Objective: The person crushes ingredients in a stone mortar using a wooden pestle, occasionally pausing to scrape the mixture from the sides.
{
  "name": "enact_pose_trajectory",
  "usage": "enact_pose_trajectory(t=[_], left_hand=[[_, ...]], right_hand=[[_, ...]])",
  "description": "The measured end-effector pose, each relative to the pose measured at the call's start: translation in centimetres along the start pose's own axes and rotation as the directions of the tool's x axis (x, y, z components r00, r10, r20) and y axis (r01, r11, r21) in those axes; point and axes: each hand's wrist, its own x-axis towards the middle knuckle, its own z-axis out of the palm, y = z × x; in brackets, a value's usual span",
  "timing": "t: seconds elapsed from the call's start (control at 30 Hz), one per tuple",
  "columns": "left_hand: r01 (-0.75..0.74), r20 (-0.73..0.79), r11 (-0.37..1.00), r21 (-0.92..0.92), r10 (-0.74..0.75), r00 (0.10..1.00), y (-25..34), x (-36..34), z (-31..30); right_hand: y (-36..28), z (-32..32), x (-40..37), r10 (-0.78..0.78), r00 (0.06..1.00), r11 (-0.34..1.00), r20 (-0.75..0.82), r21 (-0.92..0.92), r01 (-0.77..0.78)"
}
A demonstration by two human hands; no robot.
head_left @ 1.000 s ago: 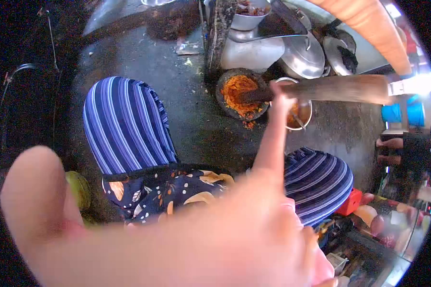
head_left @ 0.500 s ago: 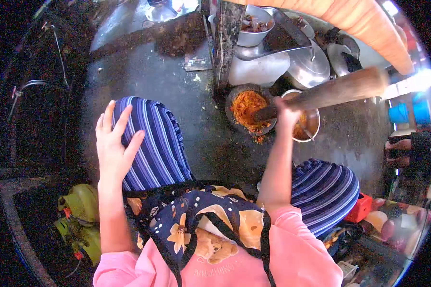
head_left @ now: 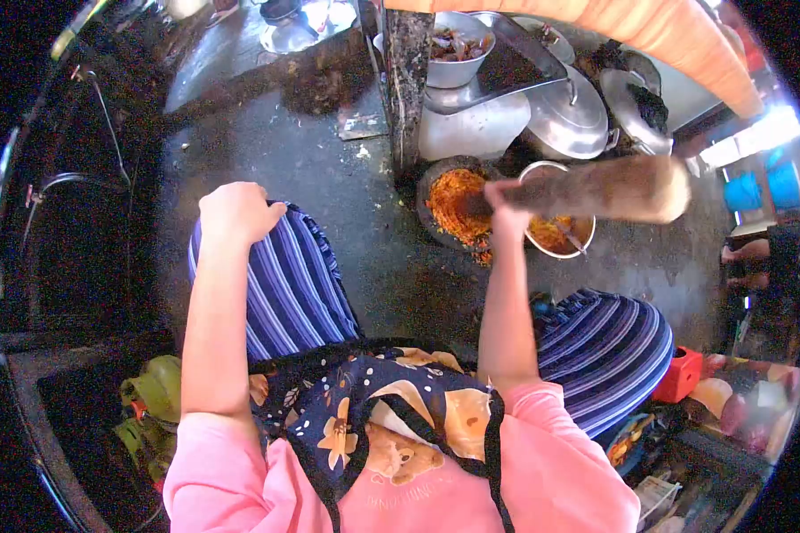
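Observation:
My right hand (head_left: 507, 209) is wrapped round a thick wooden pestle (head_left: 609, 188), which tilts far over to the right and is blurred at its upper end. Its lower end rests in an orange, coarse paste (head_left: 451, 200) inside a dark stone mortar (head_left: 462, 163). Some paste clings to the mortar's near rim. My left hand (head_left: 240, 211) lies over my left knee (head_left: 280, 275), covered in striped blue cloth. The thumb shows, but the other fingers bend down out of sight. Right beside the mortar, a metal bowl (head_left: 588, 238) holds more orange food and a spoon.
A dark wooden post (head_left: 407, 98) stands just behind the mortar. Beyond it are a bowl of dark pieces (head_left: 460, 67) and a large lidded pot (head_left: 571, 120). A curved wooden edge (head_left: 596, 16) crosses the top right. A red object (head_left: 680, 375) sits beside my right knee.
My left hand has shifted forward over the knee, its spread fingers now bent down out of sight. The pestle's upper end has swung lower and nearer, and my right hand moved slightly left.

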Motion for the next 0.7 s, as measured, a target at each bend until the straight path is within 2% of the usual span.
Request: enact_pose_trajectory(t=[0.03,0.07,0.1,0.17,0.23,0.3,0.37,0.43,0.5,0.53,0.57,0.63,0.67,0.7], left_hand=[[-0.004,0.012,1.0,0.007,0.004,1.0,0.4,0.1,-0.4],[-0.017,-0.012,1.0,0.024,0.017,1.0,0.6,0.0,-0.4],[-0.017,-0.003,0.999,0.033,0.017,1.0,0.6,-0.1,-0.3],[-0.046,-0.023,0.998,0.048,0.047,0.999,0.9,0.2,-0.4],[-0.067,-0.049,0.997,0.042,0.069,0.996,0.8,0.1,-0.2],[-0.026,0.025,0.999,0.04,0.025,0.999,0.9,0.2,-0.6],[-0.037,0.032,0.998,0.043,0.036,0.999,0.8,0.4,-0.2],[-0.04,-0.015,0.997,0.059,0.041,0.999,1.0,0.5,-0.2],[-0.035,-0.032,0.997,0.064,0.037,0.999,1.3,0.4,-0.3],[-0.037,-0.027,0.997,0.073,0.039,0.999,1.5,0.6,-0.5],[-0.045,-0.007,0.995,0.087,0.046,0.999,1.6,0.4,-0.4],[-0.043,0.013,0.995,0.086,0.042,0.999,2.1,0.4,-0.9],[-0.044,-0.007,0.996,0.075,0.044,0.999,2.2,0.2,-1.0],[-0.045,-0.018,0.997,0.067,0.047,0.999,2.2,-0.1,-0.8]], right_hand=[[1.9,-0.1,-1.2,0.095,0.995,0.995,-0.007,-0.006,-0.095],[3.0,-0.2,-1.3,-0.015,1.0,0.998,-0.015,-0.061,0.014],[1.3,0.4,-1.2,-0.002,1.0,0.998,-0.018,-0.061,0.001],[-3.7,1.2,0.5,-0.096,0.992,0.969,-0.085,0.22,0.112],[-10.6,0.4,1.6,-0.13,0.992,0.99,0.003,0.062,0.129],[-12.6,-0.3,2.9,-0.117,0.993,0.972,0.011,0.207,0.113],[-11.1,-0.3,2.7,-0.121,0.99,0.985,-0.068,0.118,0.128],[-6.1,1.2,0.7,-0.071,0.972,0.983,-0.224,0.149,0.106],[2.4,-0.7,-0.8,-0.003,0.984,0.993,-0.178,0.113,0.024],[1.2,-0.9,-1.4,0.11,0.983,0.955,-0.148,0.29,-0.063],[0.5,-1.1,-1.4,0.12,0.981,0.955,-0.152,0.289,-0.072],[-1.9,-1.0,-0.1,0.071,0.97,0.941,-0.234,0.338,0.013],[-4.6,-1.0,0.9,0.029,0.963,0.959,-0.268,0.278,0.049],[-5.6,-2.3,2.5,0.005,0.978,0.96,-0.21,0.274,0.053]])
